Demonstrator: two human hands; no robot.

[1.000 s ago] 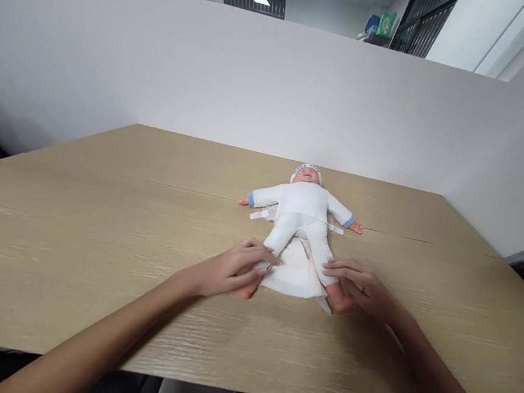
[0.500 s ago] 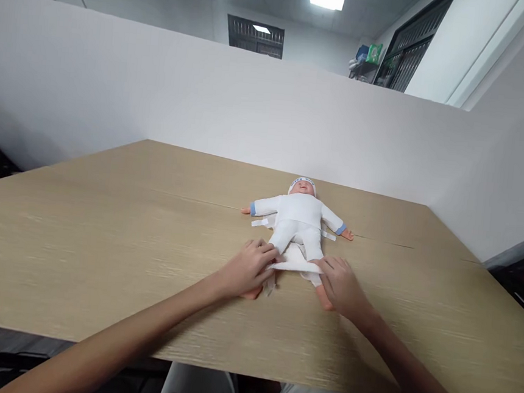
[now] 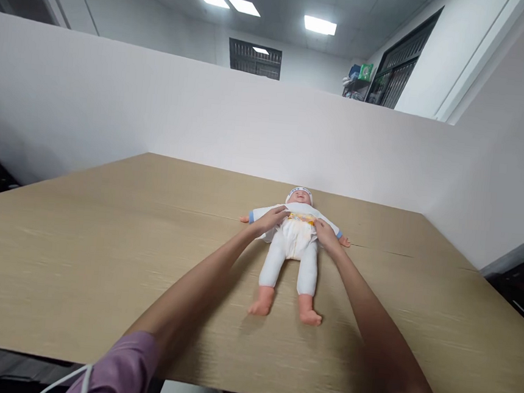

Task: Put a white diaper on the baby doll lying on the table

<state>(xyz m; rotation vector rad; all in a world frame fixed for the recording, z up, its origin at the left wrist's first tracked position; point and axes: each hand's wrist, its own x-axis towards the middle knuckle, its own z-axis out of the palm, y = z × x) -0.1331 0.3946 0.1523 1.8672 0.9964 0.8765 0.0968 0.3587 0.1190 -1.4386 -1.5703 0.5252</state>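
Note:
A baby doll (image 3: 271, 267) in a white suit with blue cuffs and a white printed headband lies on its back, feet toward me. A white diaper (image 3: 297, 239) with a yellow-orange printed waistband covers its front from the crotch up to the belly. My left hand (image 3: 271, 219) is closed at the diaper's upper left corner, fingers resting by the doll's waist. At the upper right corner, my right hand (image 3: 325, 233) pinches the waistband's edge. Beneath my left hand, part of the diaper's back wing shows beside the doll's hip.
The doll lies on a wide wood-coloured table (image 3: 101, 256). A white partition (image 3: 231, 126) rises behind the table's far edge, and another wall stands at the right. My knees are below the near edge.
Both hands have moved up from the doll's legs to its waist, bringing the diaper's front over the crotch and belly. The doll's legs and feet are now uncovered. The view has tilted slightly upward.

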